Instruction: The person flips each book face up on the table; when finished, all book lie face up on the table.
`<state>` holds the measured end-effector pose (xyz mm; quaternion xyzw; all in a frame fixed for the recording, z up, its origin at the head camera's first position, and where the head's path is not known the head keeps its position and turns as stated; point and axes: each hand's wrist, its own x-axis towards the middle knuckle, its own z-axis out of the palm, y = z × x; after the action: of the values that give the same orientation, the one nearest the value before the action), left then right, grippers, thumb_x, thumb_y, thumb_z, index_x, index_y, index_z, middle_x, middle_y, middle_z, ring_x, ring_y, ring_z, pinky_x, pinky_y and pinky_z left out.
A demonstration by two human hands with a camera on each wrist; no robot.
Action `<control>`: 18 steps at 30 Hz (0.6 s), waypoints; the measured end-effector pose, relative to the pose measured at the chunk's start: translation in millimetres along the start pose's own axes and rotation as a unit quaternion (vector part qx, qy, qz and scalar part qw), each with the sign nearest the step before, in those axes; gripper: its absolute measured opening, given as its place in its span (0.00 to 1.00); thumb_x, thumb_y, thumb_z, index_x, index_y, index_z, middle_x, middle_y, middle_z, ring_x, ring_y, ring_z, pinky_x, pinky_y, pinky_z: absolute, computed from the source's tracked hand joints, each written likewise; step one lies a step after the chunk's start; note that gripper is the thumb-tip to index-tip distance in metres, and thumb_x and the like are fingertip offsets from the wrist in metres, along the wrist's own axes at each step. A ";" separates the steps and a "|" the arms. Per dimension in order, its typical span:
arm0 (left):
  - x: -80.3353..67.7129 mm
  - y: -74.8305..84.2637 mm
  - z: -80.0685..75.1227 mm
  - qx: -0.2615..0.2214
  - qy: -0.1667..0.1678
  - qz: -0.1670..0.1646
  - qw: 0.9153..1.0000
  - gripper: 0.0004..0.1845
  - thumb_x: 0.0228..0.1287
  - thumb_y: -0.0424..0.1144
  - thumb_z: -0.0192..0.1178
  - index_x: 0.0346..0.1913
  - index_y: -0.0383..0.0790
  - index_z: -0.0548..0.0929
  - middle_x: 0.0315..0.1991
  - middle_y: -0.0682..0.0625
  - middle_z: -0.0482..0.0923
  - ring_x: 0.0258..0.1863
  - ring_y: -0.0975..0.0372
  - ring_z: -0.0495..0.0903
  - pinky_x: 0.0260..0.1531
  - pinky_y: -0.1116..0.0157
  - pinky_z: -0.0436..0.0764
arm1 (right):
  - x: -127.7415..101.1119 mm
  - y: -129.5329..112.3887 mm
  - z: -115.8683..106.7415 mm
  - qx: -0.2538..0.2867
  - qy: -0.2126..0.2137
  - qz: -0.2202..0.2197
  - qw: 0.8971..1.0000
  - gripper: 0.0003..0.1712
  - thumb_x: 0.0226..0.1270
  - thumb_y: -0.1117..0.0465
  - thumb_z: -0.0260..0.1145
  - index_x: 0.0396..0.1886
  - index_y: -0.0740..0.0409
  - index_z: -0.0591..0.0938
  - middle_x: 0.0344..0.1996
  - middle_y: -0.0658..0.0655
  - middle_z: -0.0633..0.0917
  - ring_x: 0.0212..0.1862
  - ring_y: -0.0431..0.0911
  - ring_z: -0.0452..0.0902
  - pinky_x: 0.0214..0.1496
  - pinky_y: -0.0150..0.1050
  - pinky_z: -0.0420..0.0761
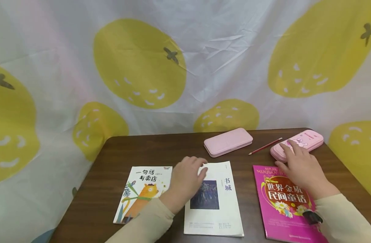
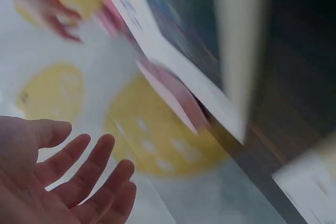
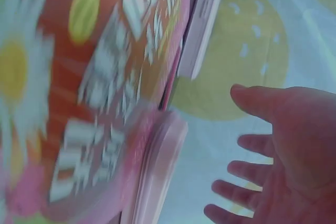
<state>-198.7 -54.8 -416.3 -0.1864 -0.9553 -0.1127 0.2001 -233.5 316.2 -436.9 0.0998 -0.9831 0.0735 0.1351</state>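
Reaching stage: relaxed left hand [image 1: 187, 177] over the white book [image 1: 214, 202]; right hand [image 1: 298, 165], fingers loose, touches the pink case [image 1: 298, 143] at two o'clock, ungripped.

Head cam sits above the near edge of the table [image 1: 161, 148], looking forward and down at the whole top and the fruit-print cloth [image 1: 185, 67] behind. Left wrist cam is super close and blurry, tilted, facing the white book [image 2: 173, 61]. Right wrist cam hugs the magenta book [image 3: 100, 93]. Both books show in the head view too.
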 end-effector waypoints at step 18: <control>-35.2 -139.1 -27.9 0.038 -0.029 -0.131 0.990 0.31 0.68 0.52 0.55 0.71 0.50 0.64 0.73 0.41 0.57 0.73 0.45 0.54 0.67 0.43 0.60 | 4.3 -19.7 13.0 0.034 -0.037 0.026 0.998 0.47 0.69 0.36 0.49 0.77 0.56 0.46 0.75 0.67 0.42 0.74 0.69 0.34 0.66 0.73 0.40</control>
<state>-215.1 -199.7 -425.9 -0.0554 -0.9803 -0.0962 0.1632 -236.6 294.1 -445.8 0.0809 -0.9867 0.1063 0.0928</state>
